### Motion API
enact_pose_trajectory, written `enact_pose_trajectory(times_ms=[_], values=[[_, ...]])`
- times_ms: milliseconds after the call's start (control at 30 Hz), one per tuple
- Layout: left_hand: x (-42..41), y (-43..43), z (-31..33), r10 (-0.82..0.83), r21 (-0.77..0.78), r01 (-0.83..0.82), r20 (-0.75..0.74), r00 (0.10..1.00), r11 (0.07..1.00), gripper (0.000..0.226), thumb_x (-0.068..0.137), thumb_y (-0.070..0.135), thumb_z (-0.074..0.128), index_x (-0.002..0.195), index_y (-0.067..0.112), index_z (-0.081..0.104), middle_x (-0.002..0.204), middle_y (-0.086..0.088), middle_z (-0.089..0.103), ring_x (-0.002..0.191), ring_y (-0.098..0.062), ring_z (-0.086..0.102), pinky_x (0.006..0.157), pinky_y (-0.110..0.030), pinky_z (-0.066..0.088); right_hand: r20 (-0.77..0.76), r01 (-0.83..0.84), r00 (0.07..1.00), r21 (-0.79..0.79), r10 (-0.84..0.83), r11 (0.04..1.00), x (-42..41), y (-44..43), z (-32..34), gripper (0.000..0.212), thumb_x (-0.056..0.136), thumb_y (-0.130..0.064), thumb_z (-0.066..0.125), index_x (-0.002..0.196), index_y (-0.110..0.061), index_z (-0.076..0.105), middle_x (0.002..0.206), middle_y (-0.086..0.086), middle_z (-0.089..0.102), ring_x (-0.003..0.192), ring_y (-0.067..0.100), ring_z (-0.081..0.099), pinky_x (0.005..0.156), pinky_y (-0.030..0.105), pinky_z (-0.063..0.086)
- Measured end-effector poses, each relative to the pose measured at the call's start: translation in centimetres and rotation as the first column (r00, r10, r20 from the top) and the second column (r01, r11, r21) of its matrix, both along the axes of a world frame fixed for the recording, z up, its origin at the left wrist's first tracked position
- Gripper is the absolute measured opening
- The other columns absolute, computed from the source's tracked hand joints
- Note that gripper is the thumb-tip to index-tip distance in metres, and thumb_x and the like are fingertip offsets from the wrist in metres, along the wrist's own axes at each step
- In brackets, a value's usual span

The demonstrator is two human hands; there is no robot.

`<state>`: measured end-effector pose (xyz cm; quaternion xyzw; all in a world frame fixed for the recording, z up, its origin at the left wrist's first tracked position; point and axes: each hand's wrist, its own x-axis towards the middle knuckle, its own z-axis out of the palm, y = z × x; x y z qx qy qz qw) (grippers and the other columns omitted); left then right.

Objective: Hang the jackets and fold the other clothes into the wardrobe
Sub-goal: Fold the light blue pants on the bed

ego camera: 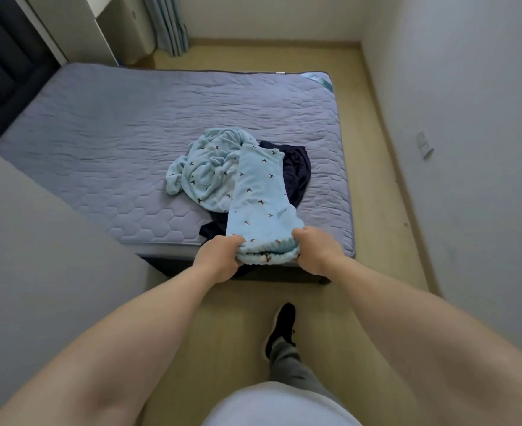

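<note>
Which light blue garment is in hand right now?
The flat strip, gripped by left hand and right hand; the crumpled one lies loose on the bed.

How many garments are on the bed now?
3: a patterned blue piece gripped by left hand and right hand, a crumpled blue one behind it, a navy garment underneath. Others may be hidden.

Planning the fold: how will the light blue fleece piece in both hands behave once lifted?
Probably floppy: the fleece piece bunches between left hand and right hand, draping over the navy garment. Its plush pile suggests light, not slippery; it may drag that garment along.
</note>
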<state>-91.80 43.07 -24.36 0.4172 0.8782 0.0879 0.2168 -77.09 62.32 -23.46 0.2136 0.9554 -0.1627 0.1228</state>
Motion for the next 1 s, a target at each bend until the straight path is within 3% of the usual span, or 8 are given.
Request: enact_pose_trajectory(times_ms=[133,233,367,500,733,1000], values=[[4.1,-4.1,0.8,-0.042,-0.028,0.043,0.035,0.998,0.999,0.015,0.081,0.022,0.069,0.076,0.021,0.055,0.076,0.0,0.06,0.074,-0.026,0.058,0.054,-0.03,0.038,0.029,-0.017,0.999,-0.056,0.019,0.998,4.6,-3.9,0.7,0.03,0.084,-0.03,0.07,0.088,-0.021,0.042,0.096,0.003,0.051,0.093,0.031,0.055,0.069,0.034,0.041],[5.6,-5.6,2.4,-0.085,-0.047,0.089,0.074,0.994,0.995,0.025,0.078,0.028,0.075,0.066,0.024,0.053,0.07,0.006,0.057,0.067,-0.019,0.056,0.052,-0.027,0.037,0.044,-0.035,0.998,-0.092,0.039,0.995,6.7,-5.4,1.5,0.033,0.077,-0.035,0.075,0.081,-0.024,0.044,0.088,0.001,0.055,0.085,0.027,0.056,0.066,0.033,0.043],[5.9,-5.5,4.2,-0.089,-0.056,0.097,0.13,0.987,0.994,0.019,0.072,0.03,0.081,0.076,0.023,0.065,0.075,0.003,0.065,0.073,-0.019,0.061,0.063,-0.032,0.049,0.086,-0.018,0.996,-0.158,0.031,0.987,7.6,-5.5,2.7,0.031,0.069,-0.035,0.077,0.087,-0.02,0.056,0.089,0.001,0.063,0.082,0.025,0.061,0.071,0.038,0.055],[5.6,-4.0,4.3,-0.063,-0.07,0.077,0.177,0.982,0.995,0.025,0.069,0.022,0.081,0.069,0.017,0.056,0.071,-0.005,0.061,0.066,-0.021,0.054,0.057,-0.03,0.039,0.122,-0.034,0.991,-0.192,0.058,0.981,7.0,-3.9,2.9,0.035,0.067,-0.032,0.077,0.096,-0.017,0.062,0.093,0.002,0.066,0.083,0.023,0.063,0.074,0.039,0.058],[2.8,1.4,2.9,-0.018,-0.11,0.04,0.198,0.98,0.993,0.035,0.074,0.023,0.08,0.069,0.023,0.045,0.072,0.002,0.054,0.066,-0.016,0.049,0.057,-0.03,0.036,0.13,0.0,0.991,-0.277,0.037,0.961,4.3,1.8,1.9,0.035,0.071,-0.029,0.078,0.098,-0.015,0.061,0.096,0.005,0.065,0.087,0.025,0.063,0.075,0.04,0.057],[-0.7,6.6,1.2,-0.017,-0.171,0.063,0.257,0.966,0.983,0.027,0.08,0.026,0.08,0.083,0.019,0.055,0.081,0.002,0.06,0.074,-0.015,0.055,0.06,-0.028,0.038,0.203,0.012,0.977,-0.354,0.064,0.935,0.2,7.4,0.1,0.039,0.073,-0.028,0.079,0.104,-0.014,0.061,0.099,0.006,0.066,0.091,0.025,0.064,0.081,0.042,0.058]])
